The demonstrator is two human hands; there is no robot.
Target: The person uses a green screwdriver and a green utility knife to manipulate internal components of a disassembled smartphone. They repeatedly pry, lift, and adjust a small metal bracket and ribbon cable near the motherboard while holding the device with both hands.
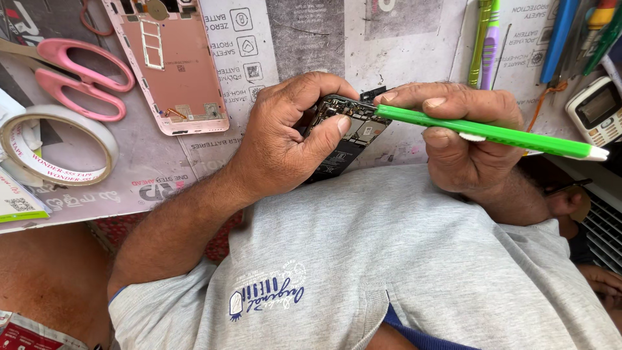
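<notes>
My left hand (278, 146) has its grip closed around an opened phone (346, 133), back cover off, circuit board and dark battery exposed; thumb lies across the board's upper part, fingers curl over the top edge. The phone is held tilted just above my grey shirt (402, 259), at the near edge of the table (324, 39), not resting flat on it. My right hand (466, 139) has its grip pinched on a green tool (492, 133), pen-shaped with a white end pointing right; forefinger lies along the shaft, thumb underneath. The tool's left tip touches the phone's upper right corner, close to my left thumb. Whether the tip sits under a part or only on it, I cannot tell. On the table, upper left: a pink phone back shell (175, 65), inner side up, well apart from both hands. Left of it, pink-handled scissors (78, 74), and below them a roll of white tape (55, 149). Upper right: a green and purple tool pair (486, 39) lying upright side by side, further coloured tools (583, 32), and a small white keypad phone (596, 110) at the right edge.
</notes>
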